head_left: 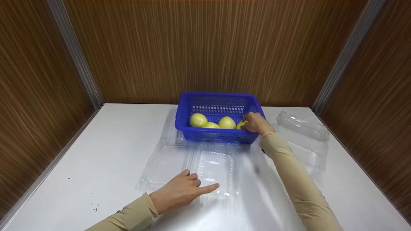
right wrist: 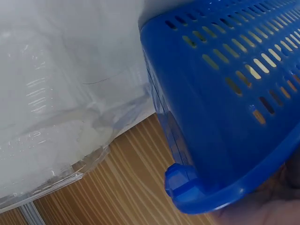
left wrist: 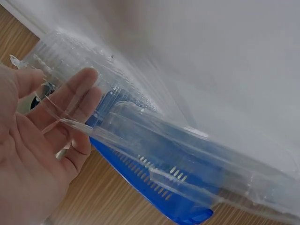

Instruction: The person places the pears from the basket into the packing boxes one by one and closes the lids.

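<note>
"What does the head view show?"

"My right hand point(head_left: 258, 124) at the right end of a blue basket point(head_left: 218, 135) on a white table point(head_left: 109, 150), fingers curled around one yellow fruit point(head_left: 240, 124). Three more fruits point(head_left: 198, 120) lie inside, to its left. My left hand point(head_left: 179, 193) is at the near side of an open clear box point(head_left: 215, 163), in front of the basket. A second clear box point(head_left: 305, 142) lies at right."

"The left wrist view?"

"My left thumb apart from loosely bent fingers, partly seen through clear plastic; I cannot tell whether they touch it."

"And the right wrist?"

"The basket's slotted wall hides most of my right hand; its grip cannot be told here."
</note>
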Demonstrator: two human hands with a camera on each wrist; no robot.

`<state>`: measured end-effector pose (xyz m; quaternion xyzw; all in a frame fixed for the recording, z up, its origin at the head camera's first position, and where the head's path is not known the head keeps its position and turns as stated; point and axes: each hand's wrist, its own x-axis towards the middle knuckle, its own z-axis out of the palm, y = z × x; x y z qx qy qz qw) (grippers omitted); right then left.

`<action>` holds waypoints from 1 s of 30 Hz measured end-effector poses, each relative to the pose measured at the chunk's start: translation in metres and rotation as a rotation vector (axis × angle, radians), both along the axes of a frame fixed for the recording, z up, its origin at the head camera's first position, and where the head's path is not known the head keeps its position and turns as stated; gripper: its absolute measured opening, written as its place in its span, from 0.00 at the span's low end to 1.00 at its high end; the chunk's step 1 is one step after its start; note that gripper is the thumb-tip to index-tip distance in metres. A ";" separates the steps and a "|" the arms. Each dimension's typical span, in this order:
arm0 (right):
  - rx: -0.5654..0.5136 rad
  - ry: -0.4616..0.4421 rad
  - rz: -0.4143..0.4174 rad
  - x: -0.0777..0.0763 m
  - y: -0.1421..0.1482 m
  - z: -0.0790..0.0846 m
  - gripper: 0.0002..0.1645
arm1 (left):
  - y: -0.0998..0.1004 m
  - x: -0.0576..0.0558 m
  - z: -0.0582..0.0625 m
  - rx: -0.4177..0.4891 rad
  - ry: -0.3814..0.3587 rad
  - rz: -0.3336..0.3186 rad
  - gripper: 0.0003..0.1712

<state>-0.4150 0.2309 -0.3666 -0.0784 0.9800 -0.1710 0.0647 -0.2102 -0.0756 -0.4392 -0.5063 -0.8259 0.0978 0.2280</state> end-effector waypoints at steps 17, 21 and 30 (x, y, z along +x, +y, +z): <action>0.074 -0.220 -0.113 -0.015 -0.006 0.001 0.35 | 0.012 -0.003 -0.001 0.010 0.059 -0.018 0.34; 0.066 -0.236 -0.117 -0.016 -0.007 0.001 0.35 | 0.014 -0.005 -0.003 0.033 0.085 -0.039 0.29; 0.068 -0.177 -0.026 -0.015 -0.008 -0.003 0.34 | 0.015 -0.006 -0.002 0.083 0.073 -0.059 0.18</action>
